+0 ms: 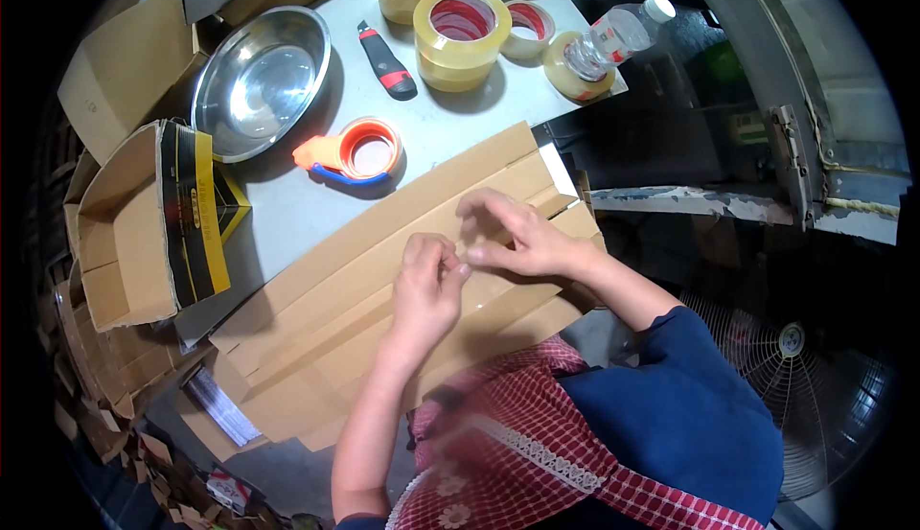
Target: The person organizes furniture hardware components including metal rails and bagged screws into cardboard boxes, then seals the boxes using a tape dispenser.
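Observation:
A flattened cardboard sheet (316,314) with long fold creases lies across the table edge in front of me, and both hands are over its middle. My left hand (426,286) is closed in a pinch, thumb against fingertips. What it pinches, if anything, is too small to make out. Beside it, my right hand (522,240) is open, its bent fingers apart from the thumb. The right thumb tip is close to the left fingertips; whether they touch I cannot tell. An orange tape dispenser (331,154) with a blue edge lies beyond the cardboard.
On the white table (278,223) are a steel bowl (259,89), a black-and-red utility knife (385,62), large clear tape rolls (460,65) and a plastic bottle (613,39) standing on another roll. Open cardboard boxes (129,233) crowd the left. A fan (791,343) stands at right.

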The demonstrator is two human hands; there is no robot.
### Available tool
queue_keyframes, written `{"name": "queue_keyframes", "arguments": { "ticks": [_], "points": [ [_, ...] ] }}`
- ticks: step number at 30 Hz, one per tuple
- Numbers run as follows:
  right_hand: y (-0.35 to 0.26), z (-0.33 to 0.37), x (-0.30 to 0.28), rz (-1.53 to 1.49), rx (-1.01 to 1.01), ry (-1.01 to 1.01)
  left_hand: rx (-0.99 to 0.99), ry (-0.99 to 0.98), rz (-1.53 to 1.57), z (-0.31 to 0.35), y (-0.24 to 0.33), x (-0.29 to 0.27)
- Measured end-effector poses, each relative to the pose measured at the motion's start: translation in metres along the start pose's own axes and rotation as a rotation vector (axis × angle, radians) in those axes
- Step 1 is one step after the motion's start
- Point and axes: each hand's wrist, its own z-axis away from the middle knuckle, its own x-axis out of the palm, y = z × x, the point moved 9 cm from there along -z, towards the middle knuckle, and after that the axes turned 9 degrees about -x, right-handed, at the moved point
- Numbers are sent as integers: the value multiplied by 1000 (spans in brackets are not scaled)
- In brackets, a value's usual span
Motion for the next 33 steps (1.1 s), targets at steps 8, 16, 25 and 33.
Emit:
{"name": "queue_keyframes", "arguments": {
  "ticks": [8, 16, 25, 33],
  "points": [
    [-2, 6, 8, 217, -102, -165, 74, 78, -39, 6, 7, -3],
    [10, 9, 9, 10, 239, -135, -35, 78, -65, 7, 1, -3],
    [10, 11, 5, 114, 259, -27, -168, 85, -144, 3, -10, 2],
    [13, 21, 7, -333, 280, 71, -106, 63, -189, 11, 21, -13]
  ]
}}
